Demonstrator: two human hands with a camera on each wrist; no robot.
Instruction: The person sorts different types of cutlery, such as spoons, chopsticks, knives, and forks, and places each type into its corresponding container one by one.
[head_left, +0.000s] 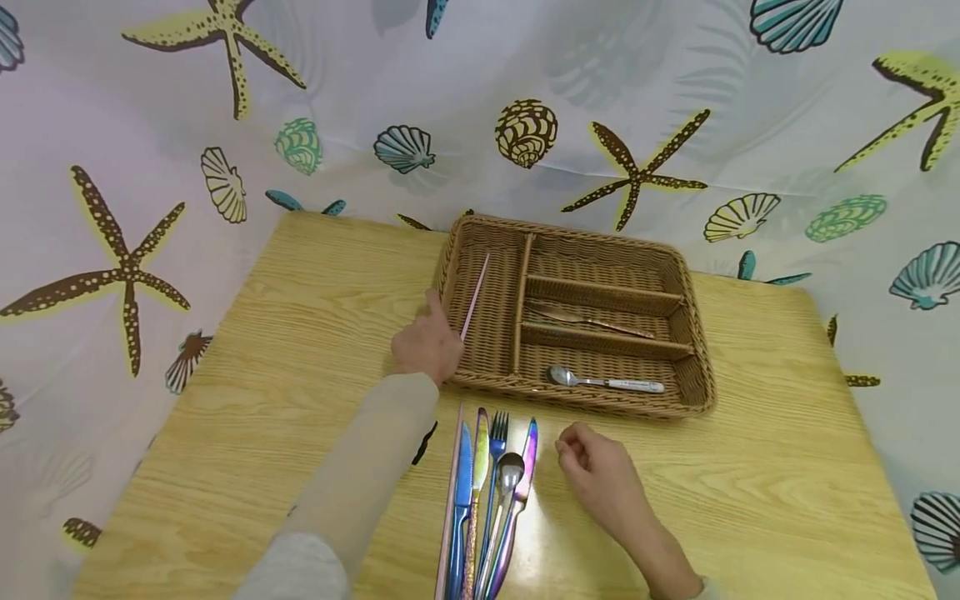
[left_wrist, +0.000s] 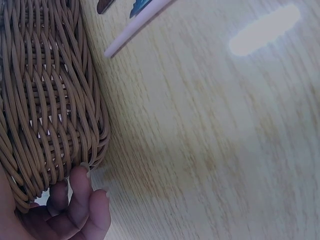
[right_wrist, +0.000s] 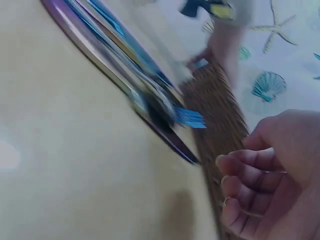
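Note:
My left hand [head_left: 427, 342] grips the left side of a brown wicker cutlery basket [head_left: 615, 403], fingers curled at its corner in the left wrist view. Inside lie a pink chopstick [head_left: 476, 296] on the left, copper-coloured cutlery [head_left: 592, 321] in a middle section, and a white-handled spoon [head_left: 633, 385] in front. My right hand [head_left: 600, 475], loosely curled and holding nothing, is near the basket's front. Left of it lie a second pink chopstick [head_left: 452, 500], blue knife [head_left: 463, 467], golden knife [head_left: 481, 454], blue fork [head_left: 497, 437], silver spoon [head_left: 510, 473] and purple rainbow knife [head_left: 530, 458].
Dividers [head_left: 607, 292] split the basket into several sections. It stands toward the back of a light wooden table [head_left: 300, 317]. A white cloth with starfish and shells [head_left: 465, 100] hangs behind the table and along both sides.

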